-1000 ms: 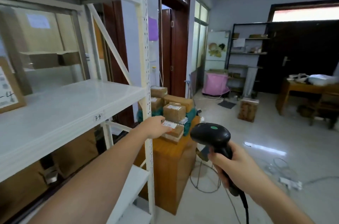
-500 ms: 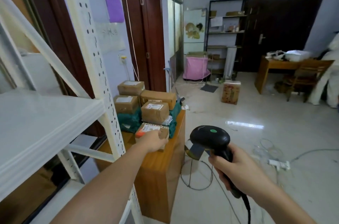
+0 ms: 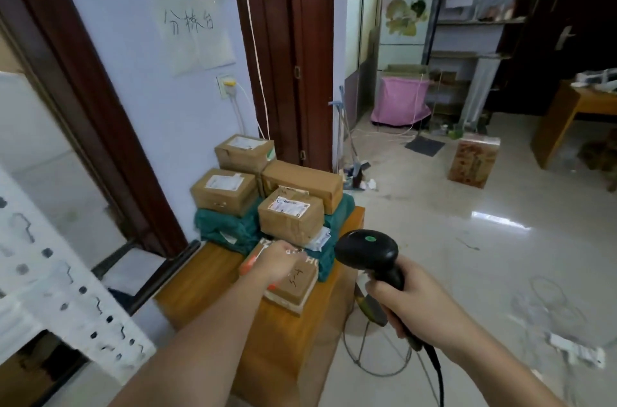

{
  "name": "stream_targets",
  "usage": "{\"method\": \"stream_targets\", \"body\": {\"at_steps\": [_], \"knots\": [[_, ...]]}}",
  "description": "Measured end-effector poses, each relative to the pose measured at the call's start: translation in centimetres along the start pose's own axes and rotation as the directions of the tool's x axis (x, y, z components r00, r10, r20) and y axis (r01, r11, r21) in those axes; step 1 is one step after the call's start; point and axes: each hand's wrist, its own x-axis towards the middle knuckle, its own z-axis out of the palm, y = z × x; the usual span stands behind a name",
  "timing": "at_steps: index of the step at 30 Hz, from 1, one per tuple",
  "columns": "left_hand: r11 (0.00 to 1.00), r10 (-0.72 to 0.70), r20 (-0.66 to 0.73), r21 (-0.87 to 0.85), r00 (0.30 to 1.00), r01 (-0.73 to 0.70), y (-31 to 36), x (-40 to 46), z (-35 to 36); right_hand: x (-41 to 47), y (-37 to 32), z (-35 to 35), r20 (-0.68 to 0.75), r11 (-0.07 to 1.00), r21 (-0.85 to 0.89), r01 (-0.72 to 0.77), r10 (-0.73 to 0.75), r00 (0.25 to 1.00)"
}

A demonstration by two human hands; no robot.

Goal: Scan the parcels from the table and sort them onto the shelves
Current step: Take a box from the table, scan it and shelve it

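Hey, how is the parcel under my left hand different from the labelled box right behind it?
The front parcel is flat and low, while the labelled box is taller and blockier. The front parcel shows handwriting and orange print on top; the labelled box carries a white printed shipping label. The left hand rests on the front parcel; nothing touches the labelled box. The front parcel sits on bare wood; the labelled box sits on green bags. Both are brown cardboard.

Brown cardboard parcels (image 3: 290, 223) on green cloth (image 3: 227, 228), black scanner (image 3: 367, 251), orange-brown wooden table (image 3: 213, 276).
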Motion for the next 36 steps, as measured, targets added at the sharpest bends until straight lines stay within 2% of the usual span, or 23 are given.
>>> {"method": "stream_targets", "body": {"at_steps": [5, 9, 12, 17, 20, 24, 26, 28, 31, 36], "knots": [[0.977, -0.149, -0.014, -0.154, 0.989, 0.145, -0.7, 10.1, 0.2, 10.2, 1.9, -1.4, 0.073, 0.999, -0.047, 0.007, -0.004, 0.997], [0.886, -0.3, 0.017, -0.364, 0.954, 0.286, -1.4, 17.9, 0.6, 18.0, 2.7, -2.3, 0.12, 0.999, -0.054, 0.001, 0.005, 0.993], [0.763, -0.449, 0.029, -0.507, 0.893, 0.4, -1.9, 21.5, 1.7, 23.2, 3.0, -2.6, 0.172, 0.998, -0.056, 0.012, -0.002, 0.985], [0.458, -0.598, 0.142, -0.747, 0.789, 0.482, -3.1, 26.6, 4.5, 30.5, 3.9, -2.4, 0.275, 0.999, -0.047, -0.006, 0.019, 0.961], [0.342, -0.586, 0.221, -0.805, 0.78, 0.485, -3.2, 28.4, 5.6, 34.1, 4.5, -2.6, 0.355, 0.999, -0.015, -0.05, 0.052, 0.933], [0.257, -0.584, 0.205, -0.871, 0.785, 0.419, -1.5, 27.5, 5.4, 37.9, 4.4, -2.8, 0.422, 0.998, 0.019, -0.06, 0.046, 0.905], [0.261, -0.597, 0.149, -0.893, 0.789, 0.366, -1.4, 26.7, 5.1, 39.5, 4.0, -2.6, 0.445, 0.998, 0.028, -0.057, 0.038, 0.894], [0.297, -0.632, 0.034, -0.912, 0.774, 0.282, -1.3, 25.7, 4.4, 40.7, 3.5, -2.0, 0.473, 0.999, 0.033, -0.036, 0.016, 0.881], [0.383, -0.641, -0.12, -0.906, 0.758, 0.18, -0.8, 24.4, 3.2, 41.9, 2.7, -0.6, 0.519, 0.999, 0.013, 0.05, -0.049, 0.853], [0.556, -0.601, -0.275, -0.819, 0.751, 0.145, 0.8, 22.5, 1.7, 42.9, 2.6, 1.9, 0.575, 0.994, -0.002, 0.106, -0.086, 0.813]]}}
